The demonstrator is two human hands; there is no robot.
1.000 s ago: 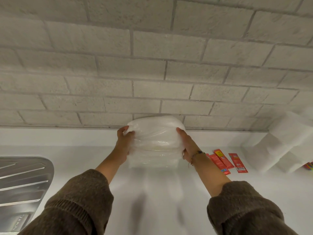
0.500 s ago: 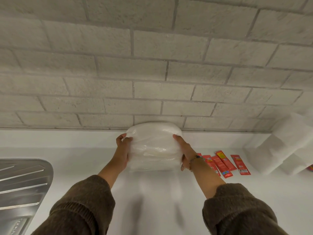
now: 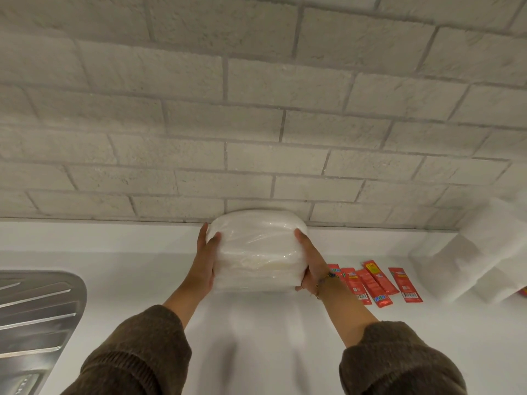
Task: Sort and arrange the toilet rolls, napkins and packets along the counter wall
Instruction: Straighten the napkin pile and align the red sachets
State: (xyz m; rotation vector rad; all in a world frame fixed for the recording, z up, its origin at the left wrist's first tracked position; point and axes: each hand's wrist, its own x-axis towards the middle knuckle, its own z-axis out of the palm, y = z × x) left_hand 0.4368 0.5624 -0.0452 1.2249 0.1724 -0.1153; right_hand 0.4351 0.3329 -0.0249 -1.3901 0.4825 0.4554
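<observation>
— Where do we have the napkin pack?
— Centre of the white counter, at its far edge by the brick wall. We cannot tell whether it touches the wall.
— And our fingers?
— Our left hand grips its left side and our right hand its right, thumbs on the near face.
— What lies around it?
— Red packets lie flat just right of our right wrist, toilet rolls are farther right, and the sink drainer is near left.
</observation>
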